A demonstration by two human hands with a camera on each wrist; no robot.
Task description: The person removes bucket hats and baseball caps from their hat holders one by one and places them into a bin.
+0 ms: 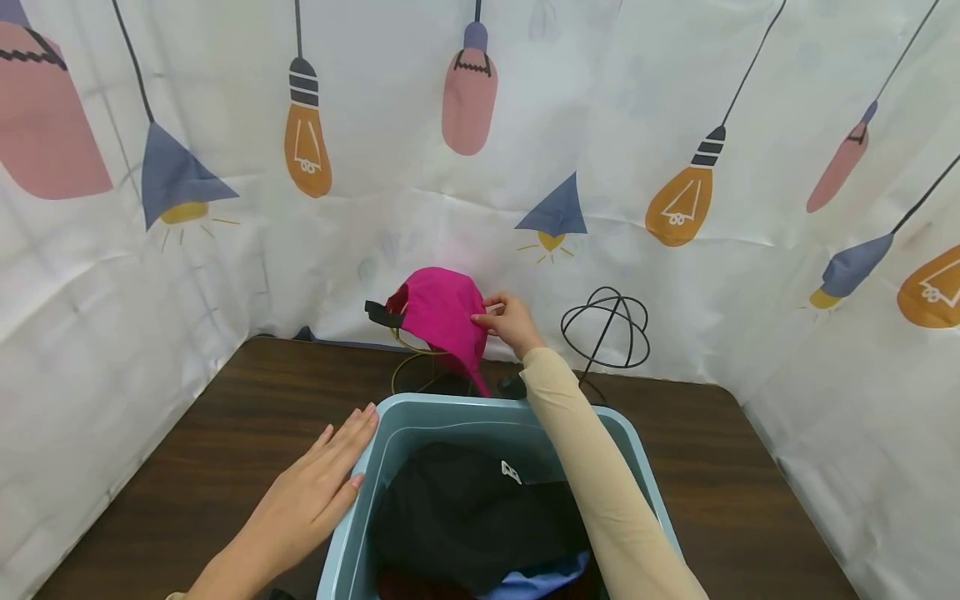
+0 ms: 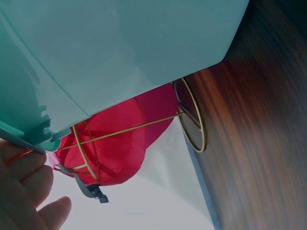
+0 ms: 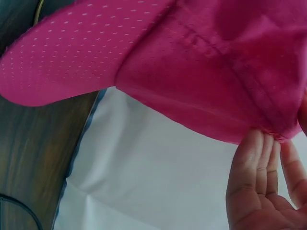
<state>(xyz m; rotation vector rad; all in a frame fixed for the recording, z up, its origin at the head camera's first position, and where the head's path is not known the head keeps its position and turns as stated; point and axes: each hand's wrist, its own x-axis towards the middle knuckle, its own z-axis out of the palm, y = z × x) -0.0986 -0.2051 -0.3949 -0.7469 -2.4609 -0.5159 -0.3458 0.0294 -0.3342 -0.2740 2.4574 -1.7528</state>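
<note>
A bright pink cap point(image 1: 446, 312) with a black strap and buckle hangs over a gold wire stand point(image 2: 129, 128) behind the bin. My right hand point(image 1: 513, 323) reaches across the bin and pinches the cap's side with thumb and fingertips. From the right wrist view, the fingers point(image 3: 254, 158) meet the cloth along its lower edge, and the perforated brim points left. My left hand point(image 1: 318, 483) lies with extended fingers along the left rim of the light blue plastic bin point(image 1: 442, 402). Inside the bin is a black cloth item point(image 1: 472, 517) with a small white patch, over a blue cloth piece point(image 1: 540, 579).
A black wire dome stand point(image 1: 606, 327) rises behind the bin's right corner. All of this stands on a dark wooden table point(image 1: 180, 475). White cloth point(image 1: 375, 233) printed with lamps and bulbs hangs round the back and sides.
</note>
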